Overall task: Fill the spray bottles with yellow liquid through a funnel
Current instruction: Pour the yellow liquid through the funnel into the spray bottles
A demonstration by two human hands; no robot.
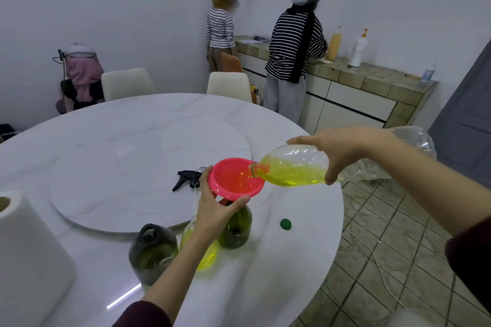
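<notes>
A pink funnel (pixel 233 180) sits in the neck of a dark green bottle (pixel 237 228) near the table's right edge. My left hand (pixel 212 210) grips the funnel's rim from below. My right hand (pixel 342 151) holds a clear plastic bottle (pixel 292 167) tipped on its side, its mouth over the funnel bowl, with yellow liquid running in. A clear spray bottle (pixel 204 249) holding yellow liquid stands partly behind my left forearm. A dark smoky bottle (pixel 151 252) stands left of it. A black spray head (pixel 187 179) lies on the table.
A green cap (pixel 285 224) lies on the round marble table (pixel 106 146). A paper towel roll (pixel 24 247) stands at the front left. Two chairs stand beyond the table, and two people work at a tiled counter (pixel 372 74). Tiled floor lies to the right.
</notes>
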